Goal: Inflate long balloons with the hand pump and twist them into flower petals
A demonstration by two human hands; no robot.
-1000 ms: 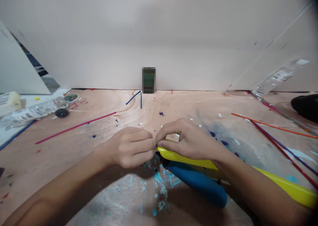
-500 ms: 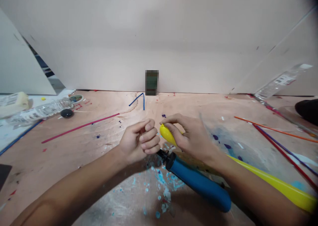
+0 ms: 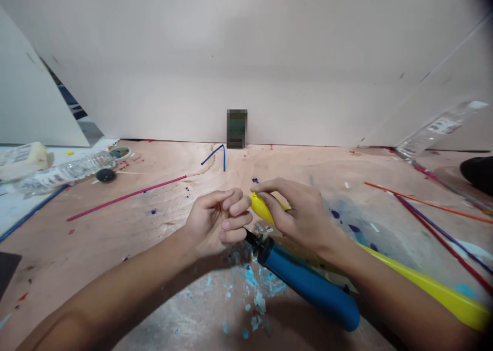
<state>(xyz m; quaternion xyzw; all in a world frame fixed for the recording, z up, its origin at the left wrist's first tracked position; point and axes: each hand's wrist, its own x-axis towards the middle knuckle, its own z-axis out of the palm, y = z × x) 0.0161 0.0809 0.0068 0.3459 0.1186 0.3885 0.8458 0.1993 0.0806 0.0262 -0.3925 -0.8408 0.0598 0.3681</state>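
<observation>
A long yellow balloon (image 3: 419, 284) lies across the right side, passing behind my right forearm. Its near end is between the thumb and index finger of my right hand (image 3: 302, 209), which pinches the small knotted tip. Just to the left, my left hand (image 3: 219, 220) is turned palm toward me with its fingers curled in; whatever they hold, if anything, is hidden. A blue hand pump (image 3: 308, 281) with a black end lies below both hands. Its black tip reaches the left hand's lower fingers, and I cannot tell whether they touch it.
A pink uninflated balloon (image 3: 127, 197) and a bent blue one (image 3: 223, 153) lie farther back. Orange (image 3: 423, 199), red (image 3: 442, 243) and purple strips are at right. Plastic bottles (image 3: 69, 171) (image 3: 439, 127) flank the paint-spotted table, and a white panel (image 3: 173, 73) stands behind.
The fingers of my left hand have loosened slightly and shifted a little right, closer to the balloon's tip. My right hand keeps its pinch on the balloon.
</observation>
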